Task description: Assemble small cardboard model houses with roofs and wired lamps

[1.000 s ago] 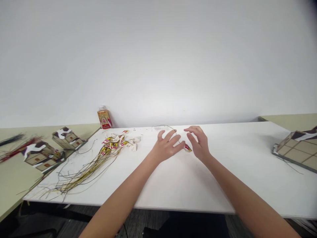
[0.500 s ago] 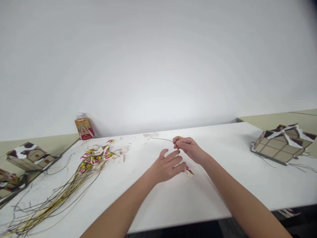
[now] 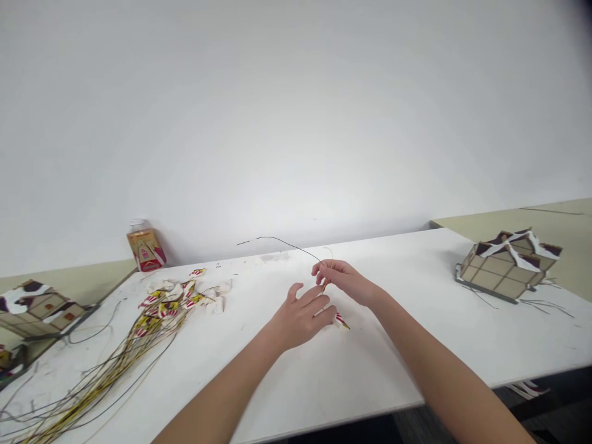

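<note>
Though label unreadable, bottle (image 3: pixel 145 249) red-labelled.

Single head view, looking forward-down across white table (image 3: pixel 351 376) toward wall, hands near

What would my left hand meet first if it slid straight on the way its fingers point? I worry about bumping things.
Probably the small red-and-white tag beside the left hand fingertips; depth is unclear.

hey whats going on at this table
A person is working with both hands at a white table. The right hand pinches a thin dark wire that arcs up to the left. The left hand rests on the table, fingertips at a small red, white and yellow piece. A pile of similar wired pieces lies to the left.
</note>
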Demonstrator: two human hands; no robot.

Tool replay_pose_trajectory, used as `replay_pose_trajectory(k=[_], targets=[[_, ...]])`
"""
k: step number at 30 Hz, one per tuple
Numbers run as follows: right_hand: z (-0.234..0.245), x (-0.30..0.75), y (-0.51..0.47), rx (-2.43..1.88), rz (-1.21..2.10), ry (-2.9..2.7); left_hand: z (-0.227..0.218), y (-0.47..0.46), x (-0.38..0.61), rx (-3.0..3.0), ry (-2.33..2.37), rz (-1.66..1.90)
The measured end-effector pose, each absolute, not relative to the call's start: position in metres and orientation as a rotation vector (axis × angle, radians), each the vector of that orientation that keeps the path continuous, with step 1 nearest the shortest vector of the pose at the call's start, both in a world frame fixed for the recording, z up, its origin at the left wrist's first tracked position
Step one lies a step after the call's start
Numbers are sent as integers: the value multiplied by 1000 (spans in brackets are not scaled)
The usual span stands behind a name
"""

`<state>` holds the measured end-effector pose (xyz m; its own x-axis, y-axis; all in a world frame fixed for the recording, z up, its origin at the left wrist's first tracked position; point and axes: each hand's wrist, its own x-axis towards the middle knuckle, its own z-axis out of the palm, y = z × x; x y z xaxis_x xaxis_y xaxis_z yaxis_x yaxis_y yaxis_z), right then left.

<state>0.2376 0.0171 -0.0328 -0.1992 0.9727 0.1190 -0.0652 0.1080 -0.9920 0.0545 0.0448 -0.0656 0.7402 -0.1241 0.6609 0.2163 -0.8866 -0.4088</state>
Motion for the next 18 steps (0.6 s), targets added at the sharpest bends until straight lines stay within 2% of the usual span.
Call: replay_pose_trajectory(k=[18], targets=[[-33, 278, 43, -706, 1071, -476, -73, 52, 49, -2504, -231, -664]])
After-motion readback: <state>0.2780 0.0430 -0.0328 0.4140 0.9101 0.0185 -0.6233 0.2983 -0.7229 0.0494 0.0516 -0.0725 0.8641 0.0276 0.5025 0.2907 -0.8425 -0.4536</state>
